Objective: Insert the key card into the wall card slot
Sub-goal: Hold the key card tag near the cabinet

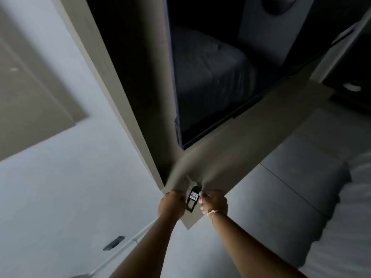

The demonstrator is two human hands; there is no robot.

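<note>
The tag (193,199) hangs between the left hand (172,204) and the right hand (214,203); both are curled, though what is gripped cannot be told. The card should be steadied squarely. No slot is seen.

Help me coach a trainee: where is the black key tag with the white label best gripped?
Probably the long side edges of the key tag, pinched from the person's side at its lower end. It hangs flat between the left hand and right hand, leaving the label clear.

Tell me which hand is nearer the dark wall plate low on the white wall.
Left. The left hand is above and right of the wall plate; the right hand lies farther right, beyond the key tag.
</note>
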